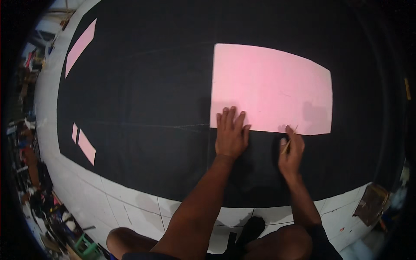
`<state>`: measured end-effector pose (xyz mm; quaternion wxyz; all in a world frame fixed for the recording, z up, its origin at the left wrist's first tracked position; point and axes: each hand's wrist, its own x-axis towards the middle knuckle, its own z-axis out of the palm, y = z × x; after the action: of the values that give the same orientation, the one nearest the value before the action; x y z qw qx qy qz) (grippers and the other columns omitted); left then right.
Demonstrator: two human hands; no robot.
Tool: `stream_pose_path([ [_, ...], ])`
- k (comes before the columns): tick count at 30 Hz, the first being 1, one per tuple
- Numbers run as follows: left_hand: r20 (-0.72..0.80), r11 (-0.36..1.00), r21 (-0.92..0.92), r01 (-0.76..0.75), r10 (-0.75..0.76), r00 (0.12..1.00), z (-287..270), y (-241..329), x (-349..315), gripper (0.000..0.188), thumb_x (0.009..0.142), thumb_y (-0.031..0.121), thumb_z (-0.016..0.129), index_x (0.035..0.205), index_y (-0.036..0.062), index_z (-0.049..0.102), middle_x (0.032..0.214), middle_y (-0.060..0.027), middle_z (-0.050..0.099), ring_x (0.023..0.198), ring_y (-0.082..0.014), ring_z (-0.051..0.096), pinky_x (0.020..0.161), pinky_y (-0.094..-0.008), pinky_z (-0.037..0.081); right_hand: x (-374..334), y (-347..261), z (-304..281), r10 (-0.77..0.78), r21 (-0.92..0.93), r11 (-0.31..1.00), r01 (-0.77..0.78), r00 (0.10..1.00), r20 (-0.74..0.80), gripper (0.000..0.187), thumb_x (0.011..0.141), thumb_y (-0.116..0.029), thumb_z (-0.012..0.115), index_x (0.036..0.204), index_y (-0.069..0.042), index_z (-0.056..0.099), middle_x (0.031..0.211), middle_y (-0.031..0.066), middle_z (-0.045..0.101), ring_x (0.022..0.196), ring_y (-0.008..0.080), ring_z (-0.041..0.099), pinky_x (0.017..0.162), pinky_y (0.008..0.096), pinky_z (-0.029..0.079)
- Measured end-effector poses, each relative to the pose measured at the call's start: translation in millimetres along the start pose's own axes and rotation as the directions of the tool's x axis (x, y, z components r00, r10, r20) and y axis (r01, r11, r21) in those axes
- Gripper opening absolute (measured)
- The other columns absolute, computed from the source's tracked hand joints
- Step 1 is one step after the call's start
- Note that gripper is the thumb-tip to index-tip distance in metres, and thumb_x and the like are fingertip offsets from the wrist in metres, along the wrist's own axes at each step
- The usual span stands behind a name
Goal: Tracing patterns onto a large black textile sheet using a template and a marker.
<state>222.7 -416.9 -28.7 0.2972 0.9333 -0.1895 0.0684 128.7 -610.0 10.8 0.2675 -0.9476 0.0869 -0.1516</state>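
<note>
Left hand (232,135) spread on a large pink paper-like sheet (273,86), right hand (293,149) closed on a thin yellow-brown stick (289,141)

The left hand lies open, fingers a little apart, its fingertips on the lower left part of the sheet and its palm below that edge. The right hand is near the lower right part of the sheet, thumb and fingers together on the slanting stick, whose upper end is over the pink surface; whether it touches there, I cannot tell.

Close under both hands, the sheet lies flat. Its left side is straight, and its top edge curves down toward the right. Beneath it spreads a wide black cloth (138,86) with faint pale lines (177,126) running left from the sheet.

Well apart, near the cloth's left edge, lie a short pink strip (75,133) and a longer slanting pink strip (87,148), just beside each other with a narrow gap between. Farther up is a long, bent pink piece (80,47).

Beyond the cloth shows a white tiled floor (130,199), with a brown boxy object (372,203) at the right and mixed clutter (30,160) along the left rim.
</note>
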Motion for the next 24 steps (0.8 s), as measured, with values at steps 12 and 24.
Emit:
stream_pose_path([
  [12,0.196,0.995,-0.047,0.089,-0.078,0.977,-7,-4,-1,0.048,0.089,0.025,0.065,0.130,0.0006,0.057,0.132,-0.0230,0.055,0.129,-0.0404,0.046,0.113,-0.0524,0.031,151,-117,74,-0.473,0.565,0.824,0.037,0.593,0.652,0.023,0.099,-0.011,0.054,0.113,0.000,0.068,0.108,0.0134,0.068,0.100,0.0237,0.067,0.089,0.0333,0.053],
  [24,0.135,0.992,-0.070,0.104,-0.094,0.986,-3,0,-5,0.040,0.094,0.027,0.060,0.124,0.0015,0.061,0.123,-0.0228,0.060,0.119,-0.0407,0.052,0.108,-0.0512,0.036,154,-115,96,-0.507,0.516,0.847,0.128,0.484,0.713,0.019,0.092,-0.016,0.063,0.103,-0.002,0.069,0.103,0.0129,0.071,0.102,0.0297,0.066,0.095,0.0405,0.050],
])
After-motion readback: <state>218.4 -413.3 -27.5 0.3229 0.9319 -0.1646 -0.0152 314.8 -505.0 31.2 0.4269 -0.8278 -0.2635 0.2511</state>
